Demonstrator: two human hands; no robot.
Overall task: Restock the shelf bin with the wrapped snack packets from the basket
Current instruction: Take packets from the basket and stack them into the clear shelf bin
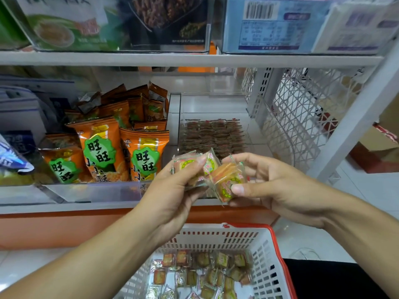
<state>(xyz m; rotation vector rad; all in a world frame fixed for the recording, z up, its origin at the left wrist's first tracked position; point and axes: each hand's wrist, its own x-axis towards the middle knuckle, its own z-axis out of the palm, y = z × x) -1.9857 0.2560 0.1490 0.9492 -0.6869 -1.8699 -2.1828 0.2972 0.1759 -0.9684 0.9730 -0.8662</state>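
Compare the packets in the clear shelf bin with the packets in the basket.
The bin packets lie in neat rows, while the basket packets lie scattered at all angles. The bin packets sit behind a clear wall on the shelf; the basket packets lie in a white slotted basket below. Both are small, square and clear-wrapped.

The basket is cut off by the lower edge of the frame, and its far wall is partly hidden behind the left hand. The print on the boxes at upper right is blurred beyond reading. The count of packets pinched between the hands cannot be told.
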